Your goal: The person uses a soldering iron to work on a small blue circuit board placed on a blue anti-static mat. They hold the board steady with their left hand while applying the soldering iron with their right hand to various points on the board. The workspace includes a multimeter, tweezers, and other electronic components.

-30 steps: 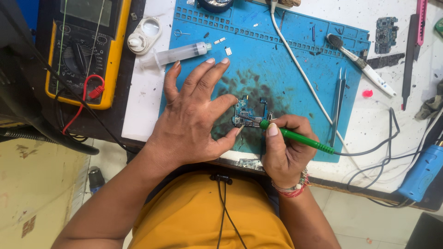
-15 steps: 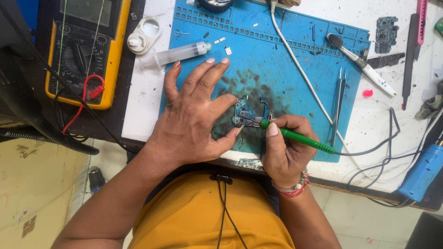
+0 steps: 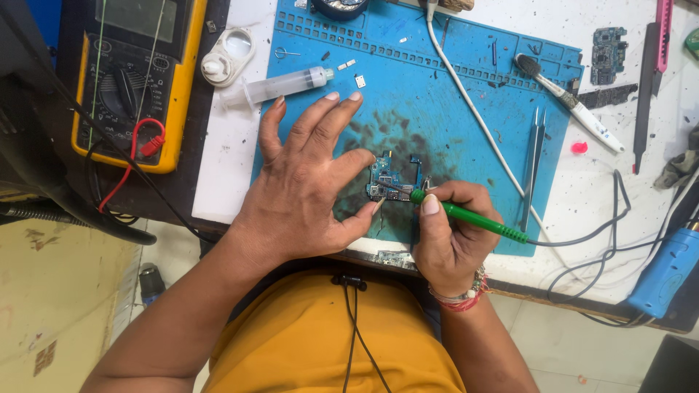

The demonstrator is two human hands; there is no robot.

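A small blue circuit board (image 3: 384, 175) lies on the blue work mat (image 3: 451, 87), on a dark smudged patch. My left hand (image 3: 306, 182) rests flat on the mat beside it, thumb and forefinger pinching the board's left edge. My right hand (image 3: 448, 236) grips a green-handled soldering iron (image 3: 473, 218) like a pen, its metal tip touching the lower part of the board. A grey cord runs from the iron's handle off to the right.
A yellow multimeter (image 3: 131, 80) with red and black leads sits at left. A syringe (image 3: 280, 85), a white round case (image 3: 227, 54), tweezers (image 3: 533, 164), a brush (image 3: 571, 105), a white cable (image 3: 466, 94), another circuit board (image 3: 608, 45) and a blue tool (image 3: 666, 273) lie around the mat.
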